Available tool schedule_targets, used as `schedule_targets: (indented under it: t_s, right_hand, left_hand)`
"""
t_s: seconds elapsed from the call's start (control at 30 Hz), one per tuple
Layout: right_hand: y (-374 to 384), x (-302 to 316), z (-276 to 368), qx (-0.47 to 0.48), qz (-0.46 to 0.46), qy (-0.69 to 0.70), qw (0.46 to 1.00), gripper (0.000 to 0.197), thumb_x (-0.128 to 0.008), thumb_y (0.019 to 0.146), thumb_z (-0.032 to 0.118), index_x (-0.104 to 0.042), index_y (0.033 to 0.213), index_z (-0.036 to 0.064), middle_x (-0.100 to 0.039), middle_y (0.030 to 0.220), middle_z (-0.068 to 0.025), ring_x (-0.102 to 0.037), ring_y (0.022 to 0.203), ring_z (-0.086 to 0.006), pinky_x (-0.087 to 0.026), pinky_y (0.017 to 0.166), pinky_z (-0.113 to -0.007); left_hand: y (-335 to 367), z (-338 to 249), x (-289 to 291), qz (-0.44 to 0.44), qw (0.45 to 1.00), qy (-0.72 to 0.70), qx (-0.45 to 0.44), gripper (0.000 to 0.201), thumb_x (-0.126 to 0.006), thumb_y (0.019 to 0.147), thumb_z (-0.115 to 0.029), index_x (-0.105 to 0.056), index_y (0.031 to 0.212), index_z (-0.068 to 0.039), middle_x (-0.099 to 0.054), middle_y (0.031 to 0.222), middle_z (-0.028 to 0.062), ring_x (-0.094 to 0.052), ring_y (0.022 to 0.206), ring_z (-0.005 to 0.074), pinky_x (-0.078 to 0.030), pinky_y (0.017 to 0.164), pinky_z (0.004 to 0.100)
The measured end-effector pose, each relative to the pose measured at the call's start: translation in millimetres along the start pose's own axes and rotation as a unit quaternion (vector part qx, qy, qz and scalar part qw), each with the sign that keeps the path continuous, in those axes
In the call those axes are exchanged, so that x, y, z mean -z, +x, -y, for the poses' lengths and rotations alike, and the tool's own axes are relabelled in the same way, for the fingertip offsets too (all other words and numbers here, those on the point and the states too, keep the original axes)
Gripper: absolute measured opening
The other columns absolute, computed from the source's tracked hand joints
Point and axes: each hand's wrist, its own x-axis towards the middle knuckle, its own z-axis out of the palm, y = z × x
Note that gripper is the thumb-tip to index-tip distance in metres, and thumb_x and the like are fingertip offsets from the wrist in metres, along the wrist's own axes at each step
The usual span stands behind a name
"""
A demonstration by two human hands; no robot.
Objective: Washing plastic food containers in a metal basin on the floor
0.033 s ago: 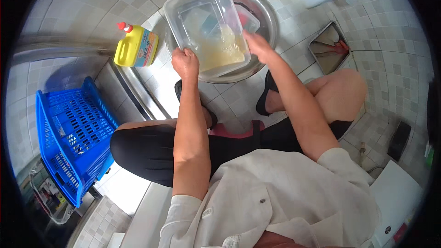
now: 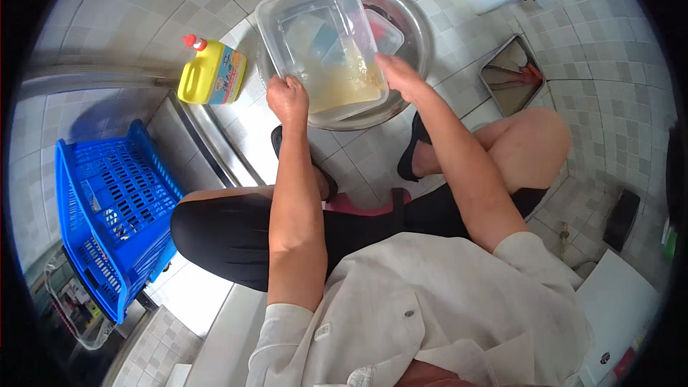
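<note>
A clear rectangular plastic container (image 2: 287,11), tilted toward me, has cloudy yellowish water (image 2: 344,89) pooled along its near side. My left hand (image 2: 289,100) is closed round the container's near left edge. At its right edge is my right hand (image 2: 403,79), gripping the rim, with some fingers hidden. Beneath the container stands a wide round metal basin (image 2: 424,36), partly covered by it. Inside the basin, to the right, a smaller clear plastic piece (image 2: 387,32) shows with something red by it.
Left of the basin stands a yellow jug (image 2: 204,75) with a red pump top. A blue plastic basket (image 2: 122,193) leans at the left. On the right, a floor recess (image 2: 512,75) holds something reddish. My feet in dark shoes (image 2: 418,147) flank the basin's near side.
The water has shifted inside the container, its splash near the right side changing shape. Both hands and the container have moved only very slightly.
</note>
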Motion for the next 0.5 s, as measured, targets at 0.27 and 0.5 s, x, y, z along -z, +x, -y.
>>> schedule_targets:
  t_s: [0.27,0.5]
  right_hand:
    - [-9.9,1.9,-0.4,0.008,-0.150,-0.202,0.968,0.047,-0.058,0.089,0.035,-0.064,0.105,-0.0093,-0.065,0.103,-0.0284,-0.065,0.097,-0.0397,-0.050,0.086,-0.043]
    - [-27.8,-21.6,-18.9,-0.061,-0.231,0.162,0.958,0.038,-0.053,0.091,0.019,-0.056,0.113,-0.0109,-0.060,0.115,-0.0222,-0.065,0.094,-0.0348,-0.060,0.069,-0.043]
  left_hand:
    - [-22.0,-0.5,-10.6,-0.006,1.000,-0.024,0.003,0.021,-0.054,0.081,-0.012,-0.053,0.069,0.006,-0.055,0.076,0.0267,-0.056,0.076,0.0453,-0.044,0.071,0.0514]
    - [-38.3,-18.3,-22.7,-0.069,0.997,-0.021,0.005,0.020,-0.053,0.083,-0.011,-0.054,0.073,0.006,-0.055,0.080,0.0243,-0.055,0.076,0.0439,-0.043,0.071,0.0509]
